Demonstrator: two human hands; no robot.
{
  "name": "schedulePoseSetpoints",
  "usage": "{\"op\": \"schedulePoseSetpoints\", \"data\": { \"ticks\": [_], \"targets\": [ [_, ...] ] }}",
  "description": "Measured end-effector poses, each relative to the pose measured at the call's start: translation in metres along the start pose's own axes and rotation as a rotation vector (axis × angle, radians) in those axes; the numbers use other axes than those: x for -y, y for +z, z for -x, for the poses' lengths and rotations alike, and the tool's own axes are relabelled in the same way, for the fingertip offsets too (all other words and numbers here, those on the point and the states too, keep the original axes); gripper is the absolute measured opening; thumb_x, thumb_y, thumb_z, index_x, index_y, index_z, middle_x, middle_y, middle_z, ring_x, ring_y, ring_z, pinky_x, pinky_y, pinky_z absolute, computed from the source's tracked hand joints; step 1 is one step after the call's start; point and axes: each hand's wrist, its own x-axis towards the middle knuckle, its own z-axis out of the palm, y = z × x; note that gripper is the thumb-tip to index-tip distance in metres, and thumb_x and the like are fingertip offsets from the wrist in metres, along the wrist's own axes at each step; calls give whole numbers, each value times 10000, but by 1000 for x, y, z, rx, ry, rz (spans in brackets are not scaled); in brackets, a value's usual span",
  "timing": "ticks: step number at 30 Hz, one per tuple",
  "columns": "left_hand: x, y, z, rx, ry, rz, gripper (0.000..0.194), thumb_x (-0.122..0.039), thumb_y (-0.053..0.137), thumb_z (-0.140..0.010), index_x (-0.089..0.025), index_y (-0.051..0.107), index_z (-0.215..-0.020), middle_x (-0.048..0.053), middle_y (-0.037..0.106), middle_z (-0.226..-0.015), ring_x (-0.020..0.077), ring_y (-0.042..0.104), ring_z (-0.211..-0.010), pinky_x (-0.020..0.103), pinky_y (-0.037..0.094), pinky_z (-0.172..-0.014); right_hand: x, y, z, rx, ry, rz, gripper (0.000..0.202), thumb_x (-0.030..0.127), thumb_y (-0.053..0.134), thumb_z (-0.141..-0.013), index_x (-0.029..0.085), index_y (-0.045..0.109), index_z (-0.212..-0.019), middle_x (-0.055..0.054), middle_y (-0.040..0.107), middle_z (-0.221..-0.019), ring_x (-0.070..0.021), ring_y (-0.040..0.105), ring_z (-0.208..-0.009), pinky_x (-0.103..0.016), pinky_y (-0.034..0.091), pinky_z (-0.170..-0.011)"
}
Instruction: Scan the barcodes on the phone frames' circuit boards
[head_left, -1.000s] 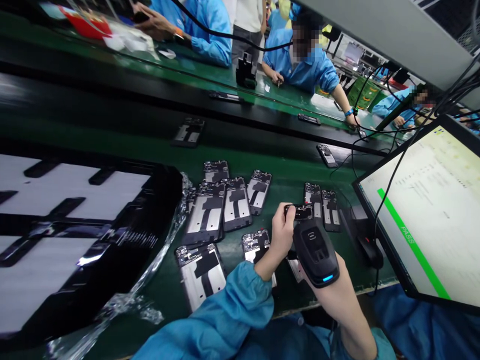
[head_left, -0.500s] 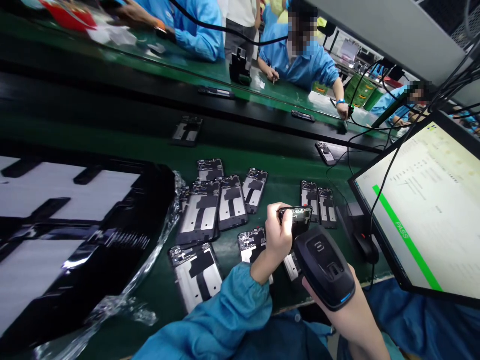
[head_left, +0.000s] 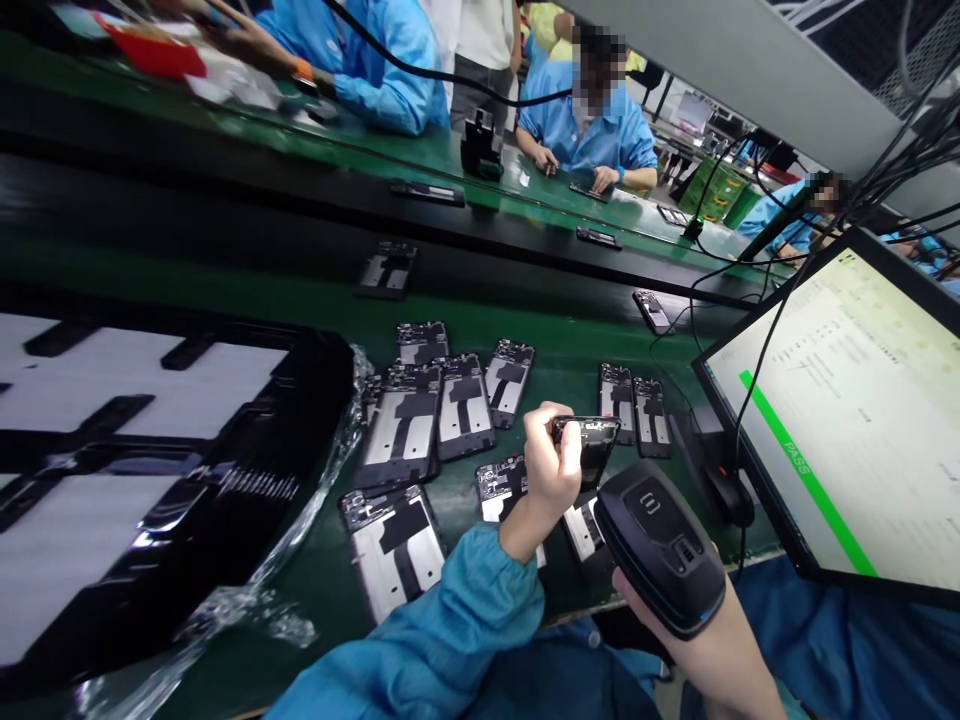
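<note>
My left hand (head_left: 551,470) is closed around an opened phone body (head_left: 598,448), holding it tilted up above the table. My right hand (head_left: 632,602), mostly hidden beneath it, grips a black barcode scanner (head_left: 660,545), just below and to the right of that phone. Under my hands lie a phone body with its circuit board showing (head_left: 499,487) and another one (head_left: 582,530), partly covered by the scanner. Left of my left hand, several more opened phones (head_left: 397,425) lie close together, some overlapping. Two phones (head_left: 616,395) rest side by side beyond the held one.
At right stands a monitor (head_left: 832,430) showing a green PASS bar, with a black mouse (head_left: 727,495) beside it and cables hanging across. A large black-and-white object in clear plastic wrap (head_left: 322,520) fills the left. A dark belt (head_left: 300,230) carries phones; co-workers sit beyond.
The scanner has shifted slightly right and down, away from the held phone. My left hand moved a little left. Across the belt, a co-worker's outstretched arm has drawn back to a phone.
</note>
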Motion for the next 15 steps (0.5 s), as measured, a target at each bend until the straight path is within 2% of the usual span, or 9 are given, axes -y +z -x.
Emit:
{"op": "schedulePoseSetpoints", "data": {
  "ticks": [6,10,12,15],
  "targets": [
    [2,1,-1,-6,54,39,112,-259,464,-962,-194,449,-1052,46,563,-943,162,582,-841,305,476,-749,17,8,8,-88,65,-17,482,487,826,-670,197,677,-1025,-130,781,-996,-350,733,-941,-486,582,-896],
    [3,1,-3,-25,133,72,103,-243,465,-961,-196,441,-1050,42,529,-925,157,560,-863,293,471,-752,18,3,10,-76,71,-9,455,459,816,-684,171,667,-1004,-123,782,-864,-292,733,-672,-410,628,-680],
    [4,2,-2,-34,152,56,114,-239,479,-952,-195,443,-1051,40,519,-913,155,557,-853,286,473,-740,21,0,8,-79,7,46,456,412,824,-678,173,674,-1036,-121,782,-887,-297,737,-697,-401,627,-677],
    [5,3,-1,-26,156,-15,156,-245,532,-922,-194,452,-1045,31,519,-891,140,562,-782,261,473,-678,39,3,3,14,-153,111,293,270,751,-728,193,686,-1004,-102,775,-933,-279,734,-771,-352,618,-689]
  ]
}}
